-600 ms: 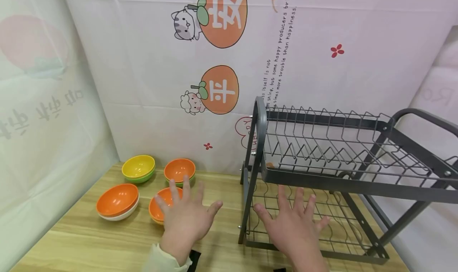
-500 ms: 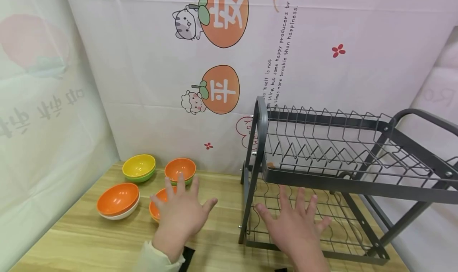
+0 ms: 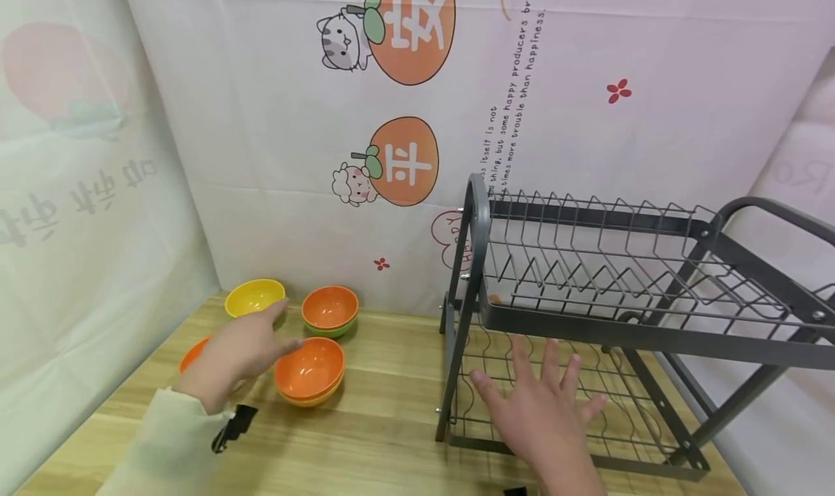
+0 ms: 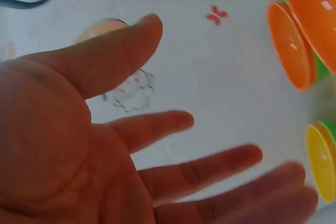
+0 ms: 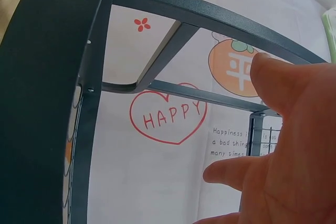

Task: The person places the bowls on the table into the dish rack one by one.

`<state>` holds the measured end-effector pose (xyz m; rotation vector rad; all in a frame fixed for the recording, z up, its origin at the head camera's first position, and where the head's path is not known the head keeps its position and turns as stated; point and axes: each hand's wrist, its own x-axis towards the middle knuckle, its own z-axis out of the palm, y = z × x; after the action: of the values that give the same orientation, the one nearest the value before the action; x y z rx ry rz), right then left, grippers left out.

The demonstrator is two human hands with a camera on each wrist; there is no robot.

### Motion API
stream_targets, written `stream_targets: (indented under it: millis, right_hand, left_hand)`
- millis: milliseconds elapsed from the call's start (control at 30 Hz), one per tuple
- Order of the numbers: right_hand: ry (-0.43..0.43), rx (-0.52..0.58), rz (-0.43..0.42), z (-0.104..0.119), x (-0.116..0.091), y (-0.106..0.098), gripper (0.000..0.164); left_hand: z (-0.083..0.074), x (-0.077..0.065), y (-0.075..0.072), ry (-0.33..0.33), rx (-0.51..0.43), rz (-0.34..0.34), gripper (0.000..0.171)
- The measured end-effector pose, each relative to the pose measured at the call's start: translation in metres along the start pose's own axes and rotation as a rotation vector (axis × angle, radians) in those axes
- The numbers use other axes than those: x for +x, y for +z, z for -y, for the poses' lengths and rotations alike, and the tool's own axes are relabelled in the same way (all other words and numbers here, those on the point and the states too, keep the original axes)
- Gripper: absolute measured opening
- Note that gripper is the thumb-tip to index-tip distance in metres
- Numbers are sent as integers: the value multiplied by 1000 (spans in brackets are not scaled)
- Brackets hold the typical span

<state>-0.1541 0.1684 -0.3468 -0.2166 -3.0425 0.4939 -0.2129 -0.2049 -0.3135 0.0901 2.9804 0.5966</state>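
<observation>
My left hand (image 3: 238,351) is over the left group of bowls, overlapping an orange bowl (image 3: 190,354) that it partly hides. In the left wrist view its fingers are spread, with nothing between them. Beyond its fingertips stands a yellow bowl (image 3: 251,296). To its right is an orange bowl (image 3: 312,369) stacked in a yellowish one; behind that, another orange bowl (image 3: 329,306) sits in a green bowl (image 3: 331,331). My right hand (image 3: 541,416), fingers spread and holding nothing, is in front of the lower tier of the dark two-tier dish rack (image 3: 587,329).
The dish rack's left upright (image 3: 459,322) rises between the bowls and my right hand. A printed white cloth (image 3: 293,155) hangs behind the wooden table (image 3: 385,409), and another cloth (image 3: 85,264) closes off the left side.
My left hand has swung left from over the front orange bowl to the left bowls, uncovering the front orange stack. My right hand has stayed nearly still.
</observation>
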Motion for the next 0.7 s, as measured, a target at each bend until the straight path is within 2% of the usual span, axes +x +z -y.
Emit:
stream_targets:
  millis: [167,433,533,633,700]
  right_hand:
    - [-2,11,2,0,0,0,109]
    - [0,18,6,1,0,-1,110]
    - [-1,19,7,1,0,-1,110]
    - [-2,17,7,1,0,-1,110]
    - [-2,16,6,1,-1,-2,110]
  left_hand:
    - [31,9,4,-53,-208,108,87]
    - [49,16,17,-91,-451,226,79]
    - [52,19,26,-102,-527,230,74]
    - [52,21,34,-100,-541,200,68]
    - [51,22,37,-95,-511,175,65]
